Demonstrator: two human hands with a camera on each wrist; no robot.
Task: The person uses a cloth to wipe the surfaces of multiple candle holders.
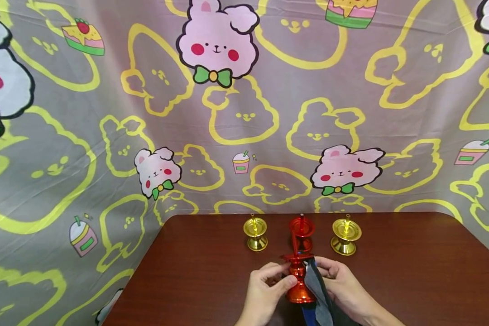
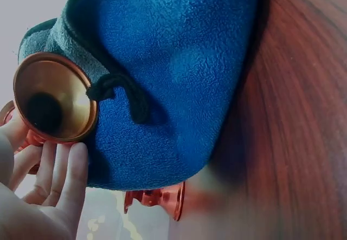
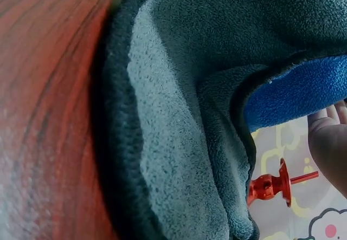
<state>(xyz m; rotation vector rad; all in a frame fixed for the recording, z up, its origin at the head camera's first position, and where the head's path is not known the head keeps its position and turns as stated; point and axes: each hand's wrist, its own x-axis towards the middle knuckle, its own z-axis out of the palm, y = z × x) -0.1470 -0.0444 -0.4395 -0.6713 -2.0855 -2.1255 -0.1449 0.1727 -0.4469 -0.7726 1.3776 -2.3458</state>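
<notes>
In the head view my left hand grips a shiny red metal candle holder by its waist, thumb in front. The holder tilts slightly, its thin spike leaning left. Its hollow, gold-coloured underside faces the left wrist camera. My right hand holds a cloth, grey on one face and blue on the other, with a dark edge. The cloth lies against the holder's right side, under the dish, and hangs down below it. Folds of the cloth fill much of the right wrist view.
Behind my hands, a second red candle holder stands between a gold one on the left and another gold one on the right. They stand near the far edge of the brown wooden table. A patterned curtain hangs behind.
</notes>
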